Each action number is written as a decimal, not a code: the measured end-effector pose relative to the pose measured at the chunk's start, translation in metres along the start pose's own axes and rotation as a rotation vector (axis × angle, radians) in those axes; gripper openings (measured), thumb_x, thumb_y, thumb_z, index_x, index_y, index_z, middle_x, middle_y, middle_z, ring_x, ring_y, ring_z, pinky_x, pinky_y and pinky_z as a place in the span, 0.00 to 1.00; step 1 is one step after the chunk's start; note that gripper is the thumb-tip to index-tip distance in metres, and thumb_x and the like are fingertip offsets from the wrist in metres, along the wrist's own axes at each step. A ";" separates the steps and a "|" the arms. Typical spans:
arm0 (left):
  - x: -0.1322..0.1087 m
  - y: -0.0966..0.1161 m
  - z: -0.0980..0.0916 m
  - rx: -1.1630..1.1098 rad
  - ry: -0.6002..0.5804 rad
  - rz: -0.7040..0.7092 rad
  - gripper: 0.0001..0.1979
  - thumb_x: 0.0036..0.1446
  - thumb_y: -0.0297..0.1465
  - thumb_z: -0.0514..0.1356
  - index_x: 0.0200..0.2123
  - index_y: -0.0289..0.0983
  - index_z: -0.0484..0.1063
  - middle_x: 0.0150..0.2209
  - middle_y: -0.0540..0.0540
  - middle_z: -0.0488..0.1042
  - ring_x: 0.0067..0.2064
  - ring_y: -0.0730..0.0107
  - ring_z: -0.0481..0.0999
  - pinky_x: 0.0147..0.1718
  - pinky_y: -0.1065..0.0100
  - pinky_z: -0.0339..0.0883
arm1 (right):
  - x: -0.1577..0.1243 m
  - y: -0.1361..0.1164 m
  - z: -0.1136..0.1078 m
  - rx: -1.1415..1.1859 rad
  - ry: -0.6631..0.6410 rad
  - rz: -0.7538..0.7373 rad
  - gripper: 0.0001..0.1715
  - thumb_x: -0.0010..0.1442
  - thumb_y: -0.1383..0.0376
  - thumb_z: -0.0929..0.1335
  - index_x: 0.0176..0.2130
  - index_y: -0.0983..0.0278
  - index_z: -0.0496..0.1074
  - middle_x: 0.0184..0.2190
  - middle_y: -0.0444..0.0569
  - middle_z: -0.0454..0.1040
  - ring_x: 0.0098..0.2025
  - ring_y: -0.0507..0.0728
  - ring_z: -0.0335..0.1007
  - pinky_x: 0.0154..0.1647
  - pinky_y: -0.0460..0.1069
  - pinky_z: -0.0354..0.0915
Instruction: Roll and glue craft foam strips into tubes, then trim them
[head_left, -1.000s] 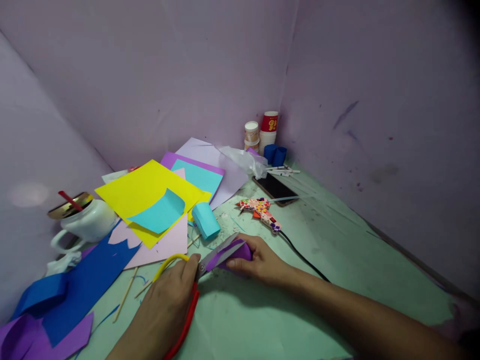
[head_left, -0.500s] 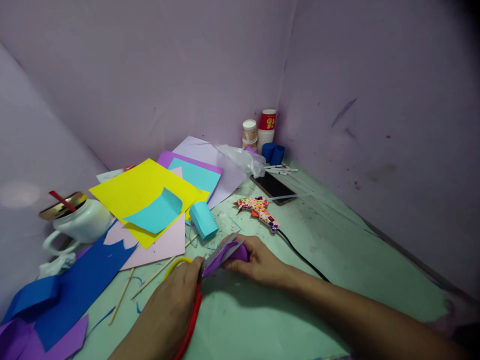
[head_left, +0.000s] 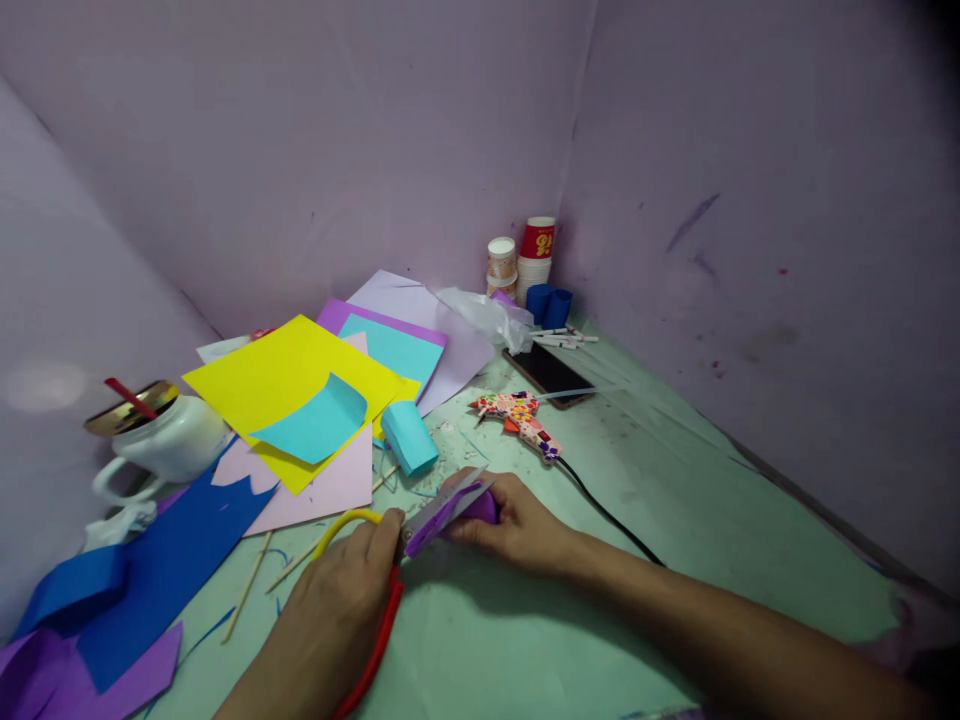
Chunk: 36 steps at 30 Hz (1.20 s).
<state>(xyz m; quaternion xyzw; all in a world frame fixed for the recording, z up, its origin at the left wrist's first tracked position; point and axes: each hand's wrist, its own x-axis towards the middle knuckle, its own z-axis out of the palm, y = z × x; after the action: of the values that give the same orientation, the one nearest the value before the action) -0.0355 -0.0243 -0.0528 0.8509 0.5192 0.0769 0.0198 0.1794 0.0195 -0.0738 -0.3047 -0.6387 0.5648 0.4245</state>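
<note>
My left hand is closed round the yellow and red handles of a pair of scissors at the lower middle. The blades point up and to the right and sit on a small purple paper piece. My right hand grips that purple piece from the right, fingers curled around it. Both hands rest low over the green table.
Yellow, turquoise, pink, blue and purple sheets lie at the left. A turquoise paper roll, a patterned glue gun with a black cord, a phone, paper cups, a white jug and wooden sticks are around.
The scissors' blades have shifted slightly along the purple piece, and my view has wobbled a little. Both hands stay in nearly the same place.
</note>
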 end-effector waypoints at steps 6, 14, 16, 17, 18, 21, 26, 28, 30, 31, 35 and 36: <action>0.000 -0.004 -0.001 -0.013 -0.022 0.020 0.20 0.55 0.22 0.46 0.51 0.37 0.62 0.37 0.41 0.75 0.38 0.61 0.76 0.36 0.63 0.70 | 0.001 0.000 -0.001 0.014 0.006 0.036 0.14 0.48 0.63 0.72 0.36 0.66 0.73 0.28 0.45 0.70 0.30 0.52 0.64 0.29 0.46 0.63; -0.004 -0.006 0.007 -0.125 0.048 0.032 0.21 0.55 0.24 0.47 0.52 0.41 0.62 0.38 0.43 0.77 0.38 0.62 0.78 0.36 0.66 0.70 | 0.002 0.001 0.000 0.079 0.020 0.067 0.17 0.47 0.65 0.73 0.38 0.67 0.72 0.29 0.45 0.71 0.29 0.52 0.65 0.29 0.46 0.64; -0.003 -0.008 0.003 -0.200 0.076 0.060 0.20 0.56 0.26 0.48 0.53 0.43 0.61 0.42 0.45 0.77 0.41 0.64 0.77 0.37 0.69 0.69 | 0.004 0.000 -0.002 0.074 0.040 0.102 0.19 0.46 0.63 0.73 0.39 0.67 0.72 0.28 0.46 0.71 0.28 0.52 0.65 0.29 0.47 0.64; -0.001 -0.010 -0.001 -0.219 0.096 0.052 0.19 0.56 0.27 0.48 0.52 0.43 0.61 0.44 0.45 0.77 0.42 0.65 0.77 0.38 0.70 0.69 | 0.005 -0.001 -0.003 0.056 0.056 0.115 0.20 0.45 0.62 0.74 0.39 0.67 0.72 0.29 0.46 0.72 0.28 0.52 0.66 0.29 0.47 0.64; 0.002 -0.013 -0.006 -0.213 0.105 0.007 0.18 0.57 0.29 0.47 0.51 0.42 0.61 0.44 0.45 0.77 0.42 0.64 0.77 0.37 0.69 0.69 | 0.006 -0.001 -0.005 0.032 0.073 0.123 0.22 0.45 0.61 0.74 0.40 0.67 0.72 0.30 0.47 0.72 0.29 0.53 0.66 0.30 0.48 0.64; 0.011 -0.023 -0.024 -0.050 0.031 -0.322 0.18 0.59 0.34 0.44 0.49 0.40 0.63 0.40 0.41 0.77 0.38 0.57 0.78 0.31 0.65 0.68 | 0.008 -0.002 -0.011 0.006 0.120 0.098 0.28 0.43 0.60 0.75 0.44 0.65 0.71 0.35 0.50 0.74 0.35 0.56 0.68 0.34 0.50 0.65; 0.022 -0.037 -0.039 0.066 -0.218 -0.612 0.16 0.56 0.36 0.48 0.46 0.41 0.65 0.42 0.39 0.76 0.41 0.49 0.76 0.31 0.62 0.64 | 0.009 0.005 -0.014 0.106 0.106 0.045 0.31 0.44 0.59 0.75 0.48 0.61 0.69 0.40 0.51 0.74 0.39 0.58 0.69 0.38 0.51 0.65; 0.022 -0.041 -0.038 0.060 -0.214 -0.673 0.18 0.57 0.36 0.46 0.49 0.40 0.62 0.41 0.37 0.76 0.41 0.47 0.76 0.31 0.61 0.63 | 0.008 0.007 -0.014 0.101 0.117 0.050 0.29 0.46 0.57 0.74 0.47 0.61 0.70 0.40 0.51 0.74 0.38 0.58 0.69 0.36 0.52 0.65; 0.021 -0.047 -0.036 0.080 -0.190 -0.736 0.19 0.58 0.37 0.43 0.50 0.37 0.60 0.38 0.34 0.76 0.40 0.44 0.76 0.31 0.59 0.63 | 0.008 0.009 -0.013 0.052 0.166 0.037 0.28 0.45 0.57 0.75 0.46 0.61 0.70 0.39 0.51 0.73 0.37 0.58 0.69 0.36 0.52 0.65; 0.019 -0.050 -0.035 0.088 -0.190 -0.751 0.20 0.59 0.38 0.41 0.50 0.36 0.60 0.37 0.33 0.76 0.39 0.43 0.76 0.30 0.59 0.62 | 0.007 0.009 -0.013 0.025 0.189 0.030 0.29 0.44 0.57 0.75 0.45 0.61 0.69 0.38 0.51 0.73 0.37 0.58 0.69 0.36 0.52 0.65; 0.016 -0.056 -0.035 0.072 -0.287 -0.692 0.19 0.59 0.36 0.40 0.47 0.34 0.60 0.36 0.31 0.76 0.39 0.44 0.75 0.31 0.58 0.62 | 0.008 0.007 -0.011 0.042 0.241 0.078 0.34 0.37 0.58 0.78 0.41 0.60 0.65 0.35 0.49 0.73 0.34 0.57 0.69 0.33 0.51 0.65; 0.016 -0.056 -0.036 0.080 -0.305 -0.677 0.18 0.59 0.35 0.40 0.46 0.34 0.60 0.36 0.31 0.76 0.38 0.44 0.76 0.31 0.58 0.62 | 0.009 0.007 -0.011 0.080 0.257 0.098 0.35 0.35 0.57 0.79 0.42 0.60 0.65 0.35 0.49 0.73 0.35 0.58 0.69 0.33 0.51 0.65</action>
<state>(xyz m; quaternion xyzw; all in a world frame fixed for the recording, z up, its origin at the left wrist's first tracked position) -0.0828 0.0135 -0.0219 0.6329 0.7648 -0.0822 0.0879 0.1843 0.0332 -0.0789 -0.3880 -0.5404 0.5664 0.4865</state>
